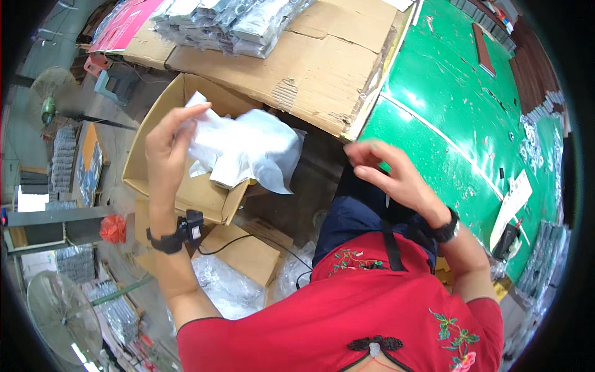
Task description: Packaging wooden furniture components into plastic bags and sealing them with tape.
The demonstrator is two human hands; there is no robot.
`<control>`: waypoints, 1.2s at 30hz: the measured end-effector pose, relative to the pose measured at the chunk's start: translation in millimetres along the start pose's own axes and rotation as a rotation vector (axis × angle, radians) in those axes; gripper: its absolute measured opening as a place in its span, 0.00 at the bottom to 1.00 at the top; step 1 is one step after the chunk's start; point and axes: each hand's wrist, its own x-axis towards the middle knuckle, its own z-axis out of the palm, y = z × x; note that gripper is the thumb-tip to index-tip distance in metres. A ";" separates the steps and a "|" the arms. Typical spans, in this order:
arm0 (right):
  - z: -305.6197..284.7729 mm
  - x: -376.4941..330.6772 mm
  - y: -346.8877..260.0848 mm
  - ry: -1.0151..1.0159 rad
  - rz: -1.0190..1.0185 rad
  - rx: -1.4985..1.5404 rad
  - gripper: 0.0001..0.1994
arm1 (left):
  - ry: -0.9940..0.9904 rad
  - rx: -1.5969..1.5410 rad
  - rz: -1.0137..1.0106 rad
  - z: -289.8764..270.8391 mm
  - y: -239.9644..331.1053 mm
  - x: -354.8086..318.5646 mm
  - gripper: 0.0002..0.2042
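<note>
My left hand [168, 144] is raised over an open cardboard box [139, 155], its thumb and fingers closed on the edge of a thin white plastic bag [263, 139]. The bag spreads out to the right of the hand, crumpled and partly see-through. Around its lower end a white, tube-like shape [228, 172] shows; whether it is a rolled part of the bag or a separate thing I cannot tell. Beside the green tabletop's near corner, my right hand [393, 170] hovers with loosely curved fingers, thumb apart, nothing visible in them.
A cardboard-covered surface [248, 74] holds a stack of plastic-wrapped parts [229, 25]. To the right stretches a green table [446, 124] with papers [514, 198] and small rings [531, 149]. Below the box lie clear plastic wrap [226, 288] and flat cardboard [242, 251]. Fans stand at left.
</note>
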 end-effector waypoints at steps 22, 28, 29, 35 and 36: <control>-23.8 -19.1 8.3 0.556 -0.128 0.786 0.16 | -0.291 -0.906 -0.351 233.7 68.0 -12.0 0.16; -63.8 -52.5 24.9 0.650 -0.154 0.568 0.22 | -0.421 -0.863 -0.411 253.0 72.2 -0.3 0.11; -70.0 -57.8 28.3 0.687 -0.145 0.468 0.23 | -0.423 -0.846 -0.374 255.5 75.6 3.8 0.12; -110.2 -82.5 53.4 0.832 -0.017 0.327 0.25 | -0.487 -0.725 -0.397 291.6 64.2 25.7 0.11; -115.6 -84.9 57.8 0.854 0.054 0.247 0.25 | -0.483 -0.721 -0.397 300.0 61.4 28.9 0.11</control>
